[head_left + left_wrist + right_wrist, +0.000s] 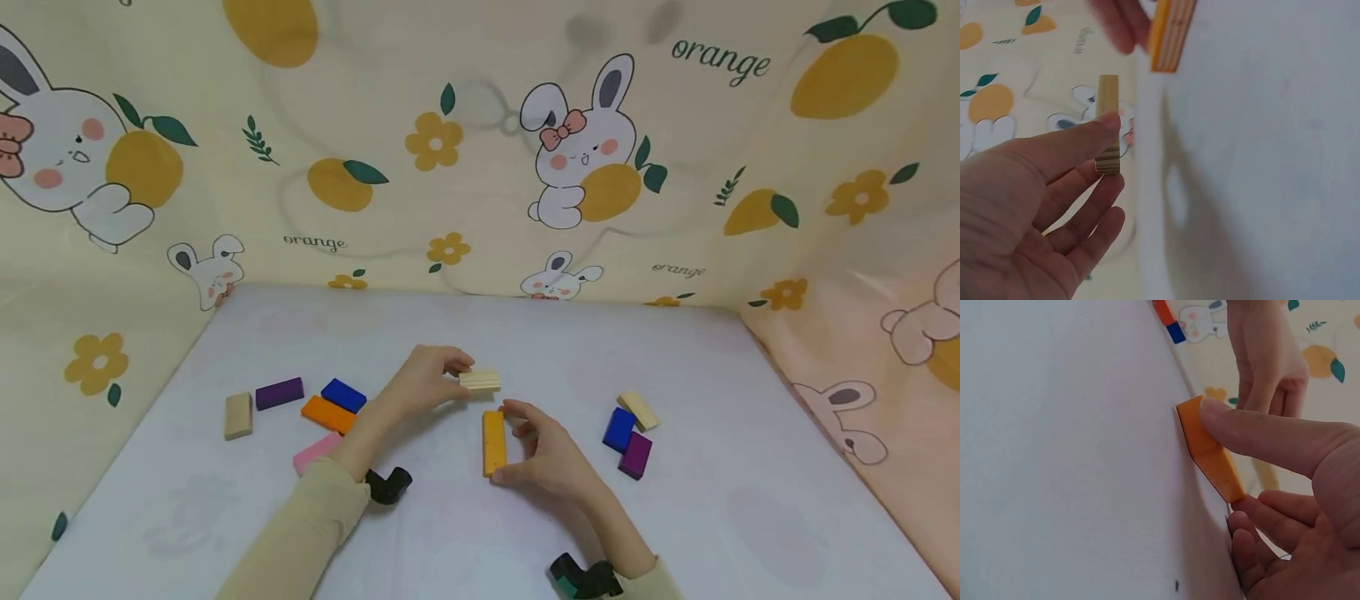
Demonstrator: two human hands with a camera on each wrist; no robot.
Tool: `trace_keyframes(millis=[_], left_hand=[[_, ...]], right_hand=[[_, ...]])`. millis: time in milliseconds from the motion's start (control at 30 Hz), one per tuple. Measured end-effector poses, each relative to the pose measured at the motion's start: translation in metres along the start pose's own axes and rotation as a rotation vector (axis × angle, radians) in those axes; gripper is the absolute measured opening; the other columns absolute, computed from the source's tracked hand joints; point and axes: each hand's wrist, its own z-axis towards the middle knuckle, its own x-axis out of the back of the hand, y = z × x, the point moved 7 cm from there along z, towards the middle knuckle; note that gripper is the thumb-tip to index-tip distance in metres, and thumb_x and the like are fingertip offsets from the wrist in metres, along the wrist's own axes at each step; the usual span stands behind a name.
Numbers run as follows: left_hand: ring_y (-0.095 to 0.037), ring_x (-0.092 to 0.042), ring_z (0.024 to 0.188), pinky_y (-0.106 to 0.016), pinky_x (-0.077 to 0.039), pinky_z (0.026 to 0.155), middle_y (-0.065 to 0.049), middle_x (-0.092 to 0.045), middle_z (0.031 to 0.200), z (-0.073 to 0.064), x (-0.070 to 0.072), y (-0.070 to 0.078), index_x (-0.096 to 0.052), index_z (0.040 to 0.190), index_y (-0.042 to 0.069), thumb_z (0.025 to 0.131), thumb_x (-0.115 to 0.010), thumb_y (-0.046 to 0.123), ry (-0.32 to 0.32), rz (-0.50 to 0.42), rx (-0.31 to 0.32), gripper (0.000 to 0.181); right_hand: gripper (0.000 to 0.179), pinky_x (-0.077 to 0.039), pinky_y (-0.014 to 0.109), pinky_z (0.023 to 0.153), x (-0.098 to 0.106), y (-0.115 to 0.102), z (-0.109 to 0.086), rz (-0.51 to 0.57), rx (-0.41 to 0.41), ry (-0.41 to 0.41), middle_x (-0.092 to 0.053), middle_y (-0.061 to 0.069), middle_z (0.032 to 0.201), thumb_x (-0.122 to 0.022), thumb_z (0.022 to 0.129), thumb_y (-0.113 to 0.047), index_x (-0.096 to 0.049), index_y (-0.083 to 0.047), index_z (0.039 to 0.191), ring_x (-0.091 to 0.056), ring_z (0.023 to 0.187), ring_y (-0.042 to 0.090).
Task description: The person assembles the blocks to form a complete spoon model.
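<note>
Head view: nearest, a rounded black device point(585, 577) is worn at the right wrist, beside the cuff of a soft beige sleeve point(651, 586); a second black device point(390, 486) is seen by the left sleeve point(300, 525). Just beyond, a smooth, oblong yellow block point(493, 444) is pinched lengthwise in the grip of the right hand point(547, 450), the thumb being set at its near end and a fingertip at its far end. Fine stripes on one side of it are shown by the left wrist view; whether the white table point(450, 542) is touched by it cannot be told.

To the right, a glossy plum block point(635, 456), a blue block point(619, 429) and a grained bare-wood block point(638, 411) are clustered. To the left, a pink block point(315, 452) is partly hidden by the left arm; past it are placed a plain tan block point(238, 416), an orange block point(328, 414), a navy block point(344, 395) and a purple block point(279, 393).

Farther off, a striped pale wooden block point(480, 382) is grasped between thumb and fingers of the left hand point(420, 379). Behind everything, a creased cream cloth point(480, 200) is printed with rabbits, oranges and flowers.
</note>
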Motion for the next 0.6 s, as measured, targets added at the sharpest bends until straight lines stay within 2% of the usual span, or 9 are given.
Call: trace_keyframes(millis=[167,300,467,600], left_hand=[[-0.015,-0.061,0.088,-0.032,-0.051,0.084,-0.001,-0.070,0.103,0.008,-0.017,0.000,-0.070,0.117,0.004,0.080,-0.083,0.013,-0.038,0.041,-0.014,0.040],[-0.015,-0.059,0.086,-0.032,-0.049,0.084,0.000,-0.069,0.099,0.011,-0.026,-0.002,-0.070,0.116,0.004,0.080,-0.083,0.011,-0.087,0.081,0.007,0.040],[-0.013,-0.061,0.089,-0.032,-0.050,0.087,-0.001,-0.069,0.101,0.011,-0.032,-0.001,-0.069,0.117,0.003,0.080,-0.082,0.009,-0.150,0.085,-0.007,0.040],[-0.013,-0.062,0.089,-0.032,-0.050,0.087,-0.001,-0.070,0.101,0.010,-0.032,0.000,-0.069,0.117,0.003,0.080,-0.083,0.008,-0.148,0.083,-0.016,0.040]], right_hand=[[0.092,-0.048,0.037,0.083,-0.001,-0.002,-0.001,-0.001,0.007,0.012,-0.055,-0.003,0.135,-0.093,0.066,-0.024,-0.047,-0.015,0.145,-0.052,0.104,0.022],[0.090,-0.048,0.038,0.083,-0.002,-0.003,-0.002,-0.001,0.009,0.019,-0.056,0.000,0.134,-0.093,0.067,-0.025,-0.048,-0.014,0.144,-0.053,0.103,0.023],[0.089,-0.048,0.038,0.083,-0.001,-0.004,-0.003,-0.022,0.017,0.038,-0.058,0.000,0.131,-0.093,0.066,-0.025,-0.050,-0.014,0.143,-0.054,0.102,0.023],[0.089,-0.049,0.040,0.083,0.000,-0.005,-0.004,-0.042,0.025,0.060,-0.061,0.003,0.121,-0.094,0.066,-0.026,-0.050,-0.014,0.142,-0.056,0.098,0.023]])
